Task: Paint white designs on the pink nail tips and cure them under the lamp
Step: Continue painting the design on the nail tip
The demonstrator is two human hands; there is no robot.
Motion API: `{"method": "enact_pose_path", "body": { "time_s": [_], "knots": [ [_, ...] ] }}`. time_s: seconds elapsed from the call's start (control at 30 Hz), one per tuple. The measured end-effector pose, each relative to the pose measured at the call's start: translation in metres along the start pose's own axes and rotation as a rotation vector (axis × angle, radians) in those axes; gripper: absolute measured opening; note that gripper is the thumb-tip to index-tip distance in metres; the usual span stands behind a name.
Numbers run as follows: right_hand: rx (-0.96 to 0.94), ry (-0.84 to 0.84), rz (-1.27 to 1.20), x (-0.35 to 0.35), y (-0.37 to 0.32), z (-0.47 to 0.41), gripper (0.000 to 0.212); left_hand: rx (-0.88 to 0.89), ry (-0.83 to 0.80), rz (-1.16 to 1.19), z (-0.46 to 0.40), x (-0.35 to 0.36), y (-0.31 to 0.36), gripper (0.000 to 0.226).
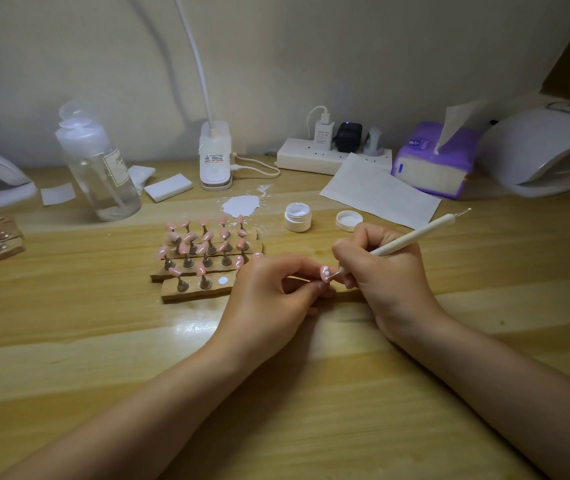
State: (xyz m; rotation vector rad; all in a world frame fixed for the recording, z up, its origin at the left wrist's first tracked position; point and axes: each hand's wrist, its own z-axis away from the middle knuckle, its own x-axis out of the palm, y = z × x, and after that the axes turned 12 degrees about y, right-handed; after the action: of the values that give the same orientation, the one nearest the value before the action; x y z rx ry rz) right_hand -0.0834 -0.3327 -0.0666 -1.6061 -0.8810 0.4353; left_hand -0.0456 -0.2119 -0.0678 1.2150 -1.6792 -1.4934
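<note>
Painting step: left hand (269,292) pinches pink nail tip (326,274), right hand (380,268) grips dotting pen (411,239), seemingly touching; next, steady dots.

Bare wooden table (276,393) lies near; nail stands (207,258), open jar (298,217) and lid (348,220) crowd beyond.

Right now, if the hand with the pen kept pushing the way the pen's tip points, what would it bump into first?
The right hand aims its dotting pen down-left, so it would probably meet the pink nail tip pinched in the left hand. The tip looks already touching it.
</note>
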Motion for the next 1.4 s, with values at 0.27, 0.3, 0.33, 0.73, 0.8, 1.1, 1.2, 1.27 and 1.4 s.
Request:
{"method": "enact_pose_path", "body": {
  "time_s": [0.27,0.3,0.33,0.73,0.8,1.1,1.2,1.27,1.4],
  "knots": [
    [0.011,0.007,-0.008,0.0006,0.0001,-0.0004,0.045,-0.004,-0.004,-0.006,0.0001,-0.0001,0.0009,0.026],
    [0.010,0.010,-0.007,0.0006,-0.0001,-0.0005,0.044,-0.003,-0.004,-0.005,0.0003,-0.0001,0.0012,0.026],
    [0.011,0.013,-0.009,0.0005,0.0000,-0.0006,0.044,-0.003,-0.005,-0.003,0.0003,-0.0001,0.0013,0.026],
    [0.015,0.019,-0.018,0.0007,0.0003,-0.0005,0.047,-0.002,-0.010,0.004,0.0006,-0.0001,0.0009,0.026],
    [0.013,0.014,-0.017,0.0009,0.0004,-0.0005,0.046,0.002,-0.011,0.002,0.0003,-0.0001,0.0005,0.025],
    [0.006,0.010,-0.002,0.0006,0.0008,-0.0007,0.050,0.006,-0.004,-0.002,0.0005,0.0002,0.0006,0.024],
    [0.004,0.006,0.001,0.0005,0.0007,-0.0004,0.051,0.005,-0.002,0.001,0.0005,0.0001,0.0006,0.025],
    [0.005,0.014,-0.004,0.0001,0.0007,-0.0005,0.051,0.007,-0.001,-0.003,0.0007,0.0000,0.0008,0.025],
    [0.003,0.017,0.003,0.0001,0.0010,-0.0007,0.050,0.004,0.001,-0.009,0.0010,-0.0002,0.0011,0.029]
  ]
}}
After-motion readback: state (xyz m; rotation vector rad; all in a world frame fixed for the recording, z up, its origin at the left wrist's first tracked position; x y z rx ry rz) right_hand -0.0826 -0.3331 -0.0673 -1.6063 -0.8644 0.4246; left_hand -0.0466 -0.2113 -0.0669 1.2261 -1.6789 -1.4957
